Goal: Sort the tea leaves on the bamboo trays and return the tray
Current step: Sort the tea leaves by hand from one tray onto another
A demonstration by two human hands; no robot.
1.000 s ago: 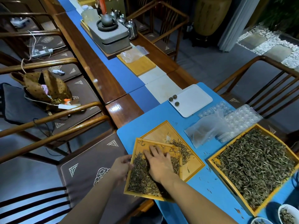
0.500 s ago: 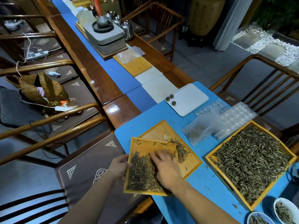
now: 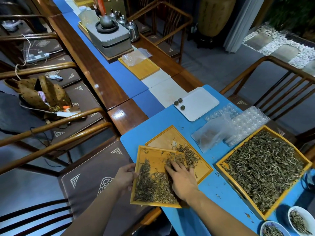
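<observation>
Both hands (image 3: 125, 178) on leaf-strewn tray (image 3: 154, 158)

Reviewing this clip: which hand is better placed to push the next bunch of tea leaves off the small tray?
The right hand, probably. It lies on the tea leaves inside the small bamboo tray, fingers toward the second bamboo tray. The left hand grips the small tray's left edge, steadying it.
</observation>
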